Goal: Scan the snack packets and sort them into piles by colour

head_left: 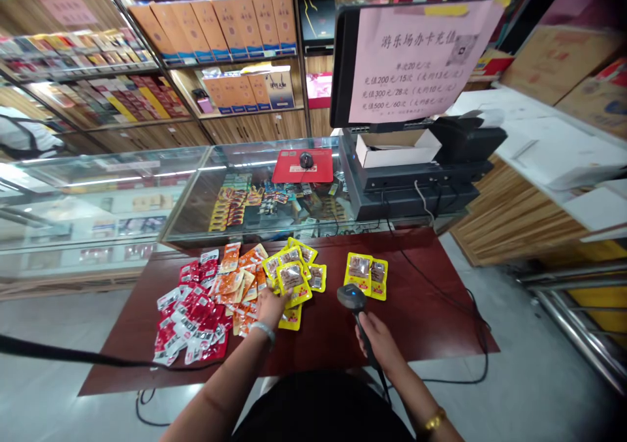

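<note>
My left hand (271, 306) has its fingers closed on the edge of a yellow snack packet (292, 277) at the top of a small heap of similar yellow packets. In my right hand (378, 339) is a black handheld barcode scanner (351, 296), its head pointing away from me. Just beyond the scanner lie two overlapping yellow packets (359, 269). Orange packets (229, 284) are spread to the left of my left hand. Farther left, red and white packets (191, 321) form a loose pile.
The packets rest on a dark red tabletop (416, 318). Behind it stand a glass display counter (196, 200) and a monitor (345, 70) with a pink notice. A mouse (306, 160) sits on a red mat. A black cable (426, 273) crosses the table's right side.
</note>
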The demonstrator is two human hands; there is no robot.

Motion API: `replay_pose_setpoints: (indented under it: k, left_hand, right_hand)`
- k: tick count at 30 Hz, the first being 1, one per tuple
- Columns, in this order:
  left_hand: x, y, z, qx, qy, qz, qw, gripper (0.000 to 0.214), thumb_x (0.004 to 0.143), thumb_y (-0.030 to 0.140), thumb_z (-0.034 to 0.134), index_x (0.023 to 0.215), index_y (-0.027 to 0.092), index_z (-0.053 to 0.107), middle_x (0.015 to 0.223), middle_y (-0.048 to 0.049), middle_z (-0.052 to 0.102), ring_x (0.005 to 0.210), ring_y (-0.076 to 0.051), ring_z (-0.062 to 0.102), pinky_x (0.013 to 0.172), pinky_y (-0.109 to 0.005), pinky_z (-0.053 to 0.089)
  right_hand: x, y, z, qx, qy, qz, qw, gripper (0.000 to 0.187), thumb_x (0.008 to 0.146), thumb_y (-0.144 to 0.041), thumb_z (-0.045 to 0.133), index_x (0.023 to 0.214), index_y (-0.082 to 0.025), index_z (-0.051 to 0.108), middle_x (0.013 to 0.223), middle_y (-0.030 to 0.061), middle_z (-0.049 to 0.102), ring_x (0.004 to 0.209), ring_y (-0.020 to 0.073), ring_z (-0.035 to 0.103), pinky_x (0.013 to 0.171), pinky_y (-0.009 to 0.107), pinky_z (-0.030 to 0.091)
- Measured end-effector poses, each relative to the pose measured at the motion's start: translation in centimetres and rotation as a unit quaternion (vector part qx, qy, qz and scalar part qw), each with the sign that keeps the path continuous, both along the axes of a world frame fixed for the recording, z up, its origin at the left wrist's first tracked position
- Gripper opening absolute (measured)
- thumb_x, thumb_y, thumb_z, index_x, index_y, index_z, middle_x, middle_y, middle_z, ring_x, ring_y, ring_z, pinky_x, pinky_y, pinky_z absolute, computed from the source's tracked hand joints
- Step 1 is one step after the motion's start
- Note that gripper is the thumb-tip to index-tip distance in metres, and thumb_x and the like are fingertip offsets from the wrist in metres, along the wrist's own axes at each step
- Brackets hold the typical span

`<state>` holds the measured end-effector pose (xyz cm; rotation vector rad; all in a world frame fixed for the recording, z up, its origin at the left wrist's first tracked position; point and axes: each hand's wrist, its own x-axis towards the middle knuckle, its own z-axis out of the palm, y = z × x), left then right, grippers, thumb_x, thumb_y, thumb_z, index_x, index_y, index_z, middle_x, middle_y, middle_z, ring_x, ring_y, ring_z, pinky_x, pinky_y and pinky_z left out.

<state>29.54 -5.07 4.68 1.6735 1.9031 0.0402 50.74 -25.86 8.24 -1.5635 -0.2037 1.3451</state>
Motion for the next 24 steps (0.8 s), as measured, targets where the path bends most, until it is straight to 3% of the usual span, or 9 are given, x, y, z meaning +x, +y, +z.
replay_pose_setpoints:
  k: [4,8,12,14,18,21,24]
  left_hand:
    - [0.2,0.5,0.4,0.016,0.033,-0.056,0.998,0.030,0.075,0.048,0.065,0.081,0.019,0.064,0.090,-0.0103,0.067,0.096,-0.029,0.062,0.080,-0.034,0.043]
    - [0.0,1.0,1.1,0.074,0.036,-0.102,0.991,0.023,0.078,0.044,0.060,0.076,0.021,0.063,0.088,-0.0078,0.063,0.093,-0.026,0.058,0.079,-0.033,0.041]
    - [-0.2,0.1,1.2,0.039,-0.130,-0.104,0.985,0.027,0.080,0.045,0.057,0.069,0.021,0.055,0.069,-0.0006,0.055,0.070,-0.018,0.053,0.067,-0.028,0.040]
    - [0.5,-1.0,1.1,-0.026,-0.258,-0.082,0.962,0.033,0.077,0.052,0.060,0.067,0.021,0.051,0.062,0.0024,0.052,0.062,-0.015,0.049,0.061,-0.026,0.040]
    - [3.8,-3.6,0.8,-0.131,-0.442,-0.015,0.887,0.040,0.070,0.056,0.070,0.070,0.019,0.054,0.065,0.0025,0.056,0.062,-0.013,0.052,0.062,-0.025,0.044]
    - [6.2,-4.7,0.5,-0.167,-0.512,0.008,0.843,0.037,0.071,0.052,0.073,0.077,0.018,0.059,0.073,0.0006,0.062,0.068,-0.014,0.057,0.069,-0.028,0.048]
    - [7.4,-5.2,0.0,-0.173,-0.529,0.015,0.831,0.036,0.071,0.050,0.074,0.076,0.018,0.058,0.073,0.0012,0.062,0.069,-0.014,0.057,0.071,-0.028,0.048]
  right_hand:
    - [-1.0,0.7,0.2,-0.002,0.000,0.019,1.000,0.055,0.069,-0.074,0.064,0.076,-0.021,0.048,0.054,-0.0083,0.051,0.037,0.0055,0.042,0.033,0.016,0.031]
    - [-1.7,1.4,0.0,0.006,0.008,0.037,0.999,0.056,0.070,-0.075,0.062,0.078,-0.021,0.048,0.054,-0.0082,0.051,0.037,0.0056,0.042,0.033,0.016,0.031]
    - [-2.1,2.0,-0.1,0.017,0.012,0.040,0.999,0.058,0.069,-0.077,0.062,0.077,-0.021,0.048,0.055,-0.0082,0.050,0.037,0.0052,0.041,0.033,0.016,0.031]
    - [-2.0,2.2,0.0,0.022,0.018,0.034,0.999,0.059,0.068,-0.078,0.062,0.075,-0.021,0.048,0.055,-0.0080,0.051,0.037,0.0053,0.042,0.033,0.016,0.031]
    - [-1.0,2.0,1.0,0.025,0.042,-0.006,0.999,0.061,0.065,-0.079,0.065,0.074,-0.021,0.048,0.055,-0.0074,0.051,0.038,0.0052,0.042,0.033,0.016,0.033]
    - [0.3,1.5,1.9,0.041,0.055,-0.044,0.997,0.061,0.067,-0.078,0.065,0.080,-0.020,0.053,0.056,-0.0069,0.052,0.038,0.0052,0.042,0.034,0.016,0.033]
    - [1.5,1.0,2.4,0.055,0.072,-0.069,0.993,0.061,0.070,-0.076,0.066,0.091,-0.019,0.058,0.058,-0.0069,0.052,0.039,0.0049,0.043,0.034,0.015,0.034]
